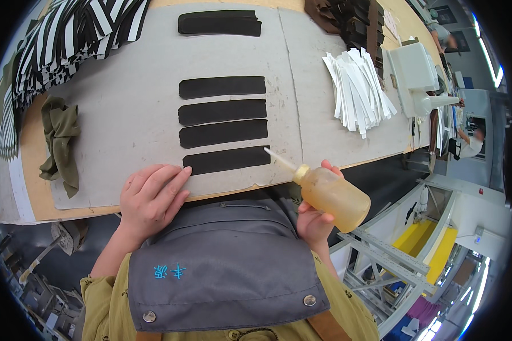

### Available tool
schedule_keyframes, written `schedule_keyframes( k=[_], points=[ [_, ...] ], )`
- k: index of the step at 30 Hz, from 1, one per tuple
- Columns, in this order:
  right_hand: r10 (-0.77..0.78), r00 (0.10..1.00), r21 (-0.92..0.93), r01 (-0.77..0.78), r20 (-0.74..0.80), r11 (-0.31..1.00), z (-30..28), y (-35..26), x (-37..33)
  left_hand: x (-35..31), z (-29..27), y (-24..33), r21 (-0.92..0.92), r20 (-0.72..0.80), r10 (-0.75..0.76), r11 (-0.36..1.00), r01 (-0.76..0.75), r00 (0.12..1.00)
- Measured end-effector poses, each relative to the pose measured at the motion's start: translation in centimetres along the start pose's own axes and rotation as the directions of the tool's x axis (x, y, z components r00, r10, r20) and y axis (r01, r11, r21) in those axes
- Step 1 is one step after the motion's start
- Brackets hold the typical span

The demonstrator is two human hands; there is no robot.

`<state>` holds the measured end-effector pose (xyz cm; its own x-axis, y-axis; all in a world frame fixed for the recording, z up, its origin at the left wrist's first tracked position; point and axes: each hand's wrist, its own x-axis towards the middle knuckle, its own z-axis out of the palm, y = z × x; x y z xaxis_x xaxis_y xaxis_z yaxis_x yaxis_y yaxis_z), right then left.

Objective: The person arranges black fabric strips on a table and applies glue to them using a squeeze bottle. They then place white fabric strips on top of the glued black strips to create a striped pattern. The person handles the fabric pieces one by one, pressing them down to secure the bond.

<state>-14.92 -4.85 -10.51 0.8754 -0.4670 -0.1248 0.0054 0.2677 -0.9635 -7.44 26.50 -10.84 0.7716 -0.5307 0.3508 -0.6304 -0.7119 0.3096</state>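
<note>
My right hand point(318, 219) is wrapped round a squeeze bottle point(341, 199) of cloudy amber liquid. The bottle is tilted, and its thin pale nozzle points left, with the tip at the right end of the nearest black strip point(227, 160). At that strip's left end, my left hand point(152, 196) lies with its fingers stretched out, the fingertips at the strip's corner. Three more black strips lie in a row beyond: one point(223, 133), another point(222, 112) and a third point(222, 87). Farther back rests a small stack of black strips point(219, 24).
A grey mat point(125, 131) covers much of the table. Striped black-and-white pieces point(79, 40) lie at the far left, above an olive cloth point(61, 136). White strips point(359, 91) are heaped at right, beside a white container with a spout point(412, 71). Dark brown pieces point(352, 23) lie behind.
</note>
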Motion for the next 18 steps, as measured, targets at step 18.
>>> schedule_keyframes(
  k=[18],
  points=[
    [0.051,0.998,-0.027,-0.052,-0.035,0.998,-1.1,0.5,-0.6,-0.3,0.3,-0.3,-0.067,-0.06,0.014,0.998,-0.018,0.998]
  ],
)
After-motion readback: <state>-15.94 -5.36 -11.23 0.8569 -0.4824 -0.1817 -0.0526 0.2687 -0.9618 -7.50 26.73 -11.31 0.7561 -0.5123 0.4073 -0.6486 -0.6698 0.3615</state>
